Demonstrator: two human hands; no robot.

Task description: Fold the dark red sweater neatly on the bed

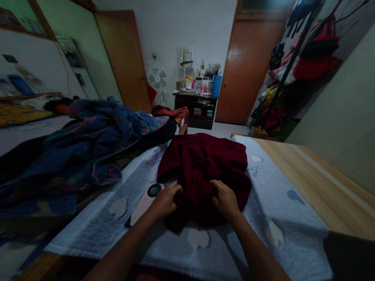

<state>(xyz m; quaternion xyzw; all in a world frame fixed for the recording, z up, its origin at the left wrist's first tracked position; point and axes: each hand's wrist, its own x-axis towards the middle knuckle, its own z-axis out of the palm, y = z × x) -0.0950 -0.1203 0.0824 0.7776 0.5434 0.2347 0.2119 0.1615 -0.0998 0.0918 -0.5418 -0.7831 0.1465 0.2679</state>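
A dark red garment (202,160) lies bunched in soft folds on the pale blue patterned cloth in front of me. My left hand (168,198) has its fingers curled on the garment's left side, thumb and fingers closing on the fabric. On the other side, my right hand (225,198) pinches a fold near the garment's middle right. The exact kind of garment cannot be told from its folds. Partly behind my left forearm is a pink phone (143,205) with a round black camera ring, flat on the cloth.
The blue cloth (263,187) covers part of a wooden surface (319,171). A heap of denim clothes (96,136) lies to the left, with a reddish cloth (170,112) beyond it. Farther back stand a fan (158,79) and a dark shelf (196,111). Bags (316,58) hang at right.
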